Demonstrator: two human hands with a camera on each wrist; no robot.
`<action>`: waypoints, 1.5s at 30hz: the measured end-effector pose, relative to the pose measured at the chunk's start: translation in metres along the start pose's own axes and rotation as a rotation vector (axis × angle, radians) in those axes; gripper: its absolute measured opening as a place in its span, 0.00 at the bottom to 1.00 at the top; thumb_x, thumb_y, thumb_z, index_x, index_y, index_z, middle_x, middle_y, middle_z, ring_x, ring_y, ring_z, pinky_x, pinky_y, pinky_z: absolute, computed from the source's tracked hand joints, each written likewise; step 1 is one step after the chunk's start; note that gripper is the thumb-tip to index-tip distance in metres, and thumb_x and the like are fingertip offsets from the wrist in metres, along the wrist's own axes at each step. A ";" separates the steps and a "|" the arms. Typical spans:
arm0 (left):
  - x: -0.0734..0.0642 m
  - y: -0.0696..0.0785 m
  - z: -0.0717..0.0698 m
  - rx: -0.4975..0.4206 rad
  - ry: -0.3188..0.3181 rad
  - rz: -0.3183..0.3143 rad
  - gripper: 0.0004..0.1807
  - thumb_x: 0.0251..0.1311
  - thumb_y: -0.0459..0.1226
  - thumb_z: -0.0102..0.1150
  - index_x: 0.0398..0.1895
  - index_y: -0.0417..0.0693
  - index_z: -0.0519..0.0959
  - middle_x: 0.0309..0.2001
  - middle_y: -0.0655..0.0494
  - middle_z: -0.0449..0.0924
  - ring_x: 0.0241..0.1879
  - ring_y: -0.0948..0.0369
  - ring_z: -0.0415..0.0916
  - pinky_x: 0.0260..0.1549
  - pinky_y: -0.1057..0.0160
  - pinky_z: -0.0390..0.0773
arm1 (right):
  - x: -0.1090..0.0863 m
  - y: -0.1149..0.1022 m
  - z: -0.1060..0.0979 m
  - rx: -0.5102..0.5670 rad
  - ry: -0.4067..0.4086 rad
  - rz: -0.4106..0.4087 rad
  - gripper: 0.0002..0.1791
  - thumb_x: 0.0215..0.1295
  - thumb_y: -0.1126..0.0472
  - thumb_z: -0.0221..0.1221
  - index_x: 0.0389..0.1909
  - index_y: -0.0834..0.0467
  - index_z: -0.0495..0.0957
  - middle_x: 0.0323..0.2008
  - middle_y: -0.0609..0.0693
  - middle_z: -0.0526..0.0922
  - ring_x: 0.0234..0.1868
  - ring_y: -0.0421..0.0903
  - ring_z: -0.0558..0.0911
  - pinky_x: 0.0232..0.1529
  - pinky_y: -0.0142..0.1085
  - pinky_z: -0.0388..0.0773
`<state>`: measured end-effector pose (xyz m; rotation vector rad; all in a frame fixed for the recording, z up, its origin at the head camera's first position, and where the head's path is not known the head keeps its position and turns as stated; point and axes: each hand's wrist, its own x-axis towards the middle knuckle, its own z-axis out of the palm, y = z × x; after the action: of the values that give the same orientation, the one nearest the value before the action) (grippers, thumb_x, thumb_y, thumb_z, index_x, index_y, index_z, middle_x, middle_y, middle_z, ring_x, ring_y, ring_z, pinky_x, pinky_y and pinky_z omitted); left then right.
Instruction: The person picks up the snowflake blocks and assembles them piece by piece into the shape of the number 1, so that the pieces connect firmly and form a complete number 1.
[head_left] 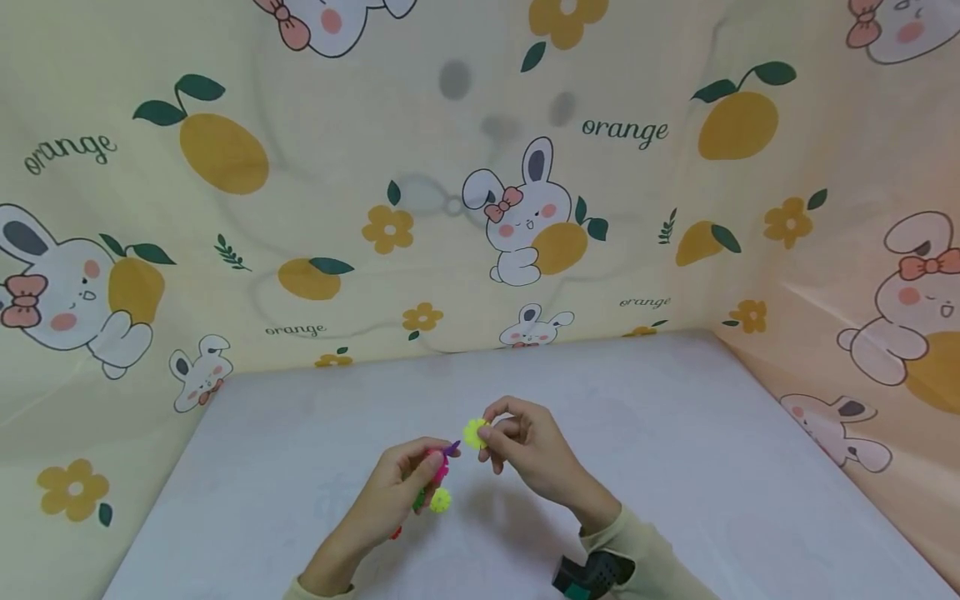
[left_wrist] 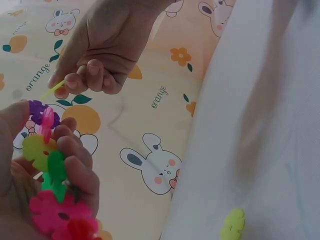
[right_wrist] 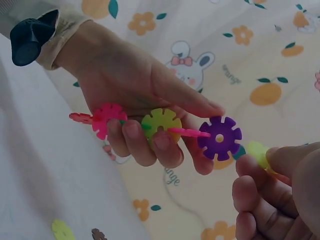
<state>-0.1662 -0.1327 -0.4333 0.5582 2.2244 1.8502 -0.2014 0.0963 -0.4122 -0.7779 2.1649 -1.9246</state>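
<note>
My left hand holds a chain of notched plastic flower discs. In the right wrist view its thumb and fingertips are at the purple disc on the chain's end. A pink disc joins the purple one to a yellow disc. Green, larger-looking pink and red discs follow, partly hidden by fingers or overlapping. My right hand pinches a single yellow disc by its edge, close to the purple disc. Whether these two touch cannot be made out.
A loose yellow disc lies on the white tabletop, with a small brown disc near it in the right wrist view. Printed cloth rises behind and along the sides. A dark device sits at the right wrist.
</note>
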 end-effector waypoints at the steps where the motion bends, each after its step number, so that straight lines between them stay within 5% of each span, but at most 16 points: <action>1: 0.000 0.000 0.000 0.010 0.002 -0.002 0.17 0.79 0.42 0.46 0.55 0.39 0.79 0.27 0.52 0.71 0.21 0.67 0.66 0.19 0.72 0.72 | 0.000 0.000 0.000 -0.010 0.000 -0.004 0.08 0.73 0.65 0.58 0.42 0.68 0.75 0.25 0.66 0.84 0.21 0.39 0.78 0.28 0.32 0.80; 10: 0.000 0.001 0.002 0.063 0.027 0.039 0.16 0.75 0.38 0.53 0.55 0.36 0.80 0.33 0.51 0.77 0.24 0.70 0.70 0.21 0.70 0.76 | -0.001 -0.005 0.001 -0.166 0.027 -0.035 0.06 0.72 0.63 0.60 0.39 0.62 0.81 0.27 0.59 0.85 0.23 0.40 0.79 0.27 0.32 0.80; 17: -0.002 0.006 0.004 0.150 0.072 0.013 0.18 0.70 0.42 0.60 0.54 0.38 0.82 0.38 0.45 0.84 0.30 0.67 0.74 0.30 0.71 0.78 | -0.004 -0.008 -0.002 -0.328 -0.003 -0.073 0.05 0.70 0.59 0.63 0.39 0.57 0.83 0.25 0.53 0.85 0.24 0.40 0.79 0.28 0.32 0.80; 25: -0.003 0.003 0.006 0.321 0.105 0.032 0.17 0.68 0.45 0.62 0.53 0.46 0.84 0.43 0.55 0.87 0.40 0.67 0.77 0.44 0.68 0.80 | -0.004 -0.007 -0.001 -0.481 -0.030 -0.140 0.04 0.69 0.60 0.63 0.39 0.55 0.84 0.25 0.46 0.84 0.26 0.31 0.76 0.28 0.29 0.78; 34: -0.003 0.003 0.007 0.368 0.124 0.039 0.16 0.66 0.46 0.63 0.50 0.48 0.85 0.38 0.60 0.88 0.36 0.69 0.77 0.39 0.68 0.80 | -0.005 -0.003 0.003 -0.587 -0.025 -0.225 0.04 0.69 0.62 0.63 0.37 0.57 0.85 0.25 0.44 0.83 0.26 0.29 0.77 0.28 0.26 0.78; 45: -0.003 0.003 0.007 0.374 0.128 0.074 0.16 0.67 0.45 0.62 0.49 0.44 0.86 0.36 0.56 0.89 0.32 0.71 0.76 0.32 0.70 0.79 | -0.004 -0.003 0.006 -0.566 -0.040 -0.219 0.05 0.69 0.63 0.62 0.37 0.58 0.85 0.25 0.46 0.85 0.24 0.29 0.78 0.28 0.27 0.79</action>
<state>-0.1602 -0.1274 -0.4320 0.6032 2.6925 1.5445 -0.1941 0.0925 -0.4117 -1.1651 2.7301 -1.3481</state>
